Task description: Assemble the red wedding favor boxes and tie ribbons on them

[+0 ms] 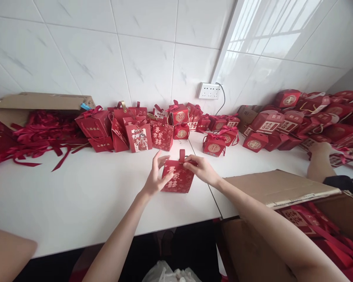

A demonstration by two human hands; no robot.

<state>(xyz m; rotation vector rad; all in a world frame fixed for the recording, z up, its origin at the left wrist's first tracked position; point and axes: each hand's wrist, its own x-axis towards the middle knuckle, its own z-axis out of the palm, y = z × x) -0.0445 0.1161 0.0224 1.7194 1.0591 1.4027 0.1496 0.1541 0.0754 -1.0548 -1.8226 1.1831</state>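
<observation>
A small red gift box with gold characters stands on the white table in front of me. My left hand steadies its left side with the fingers spread and touching the box. My right hand pinches the top flap of the box near its red tab. Both hands rest on the box; neither lifts it.
Several finished red boxes line the tiled wall. A heap of red ribbons lies left under a cardboard flap. An open carton with red boxes stands lower right. Another person's arm rests at the right.
</observation>
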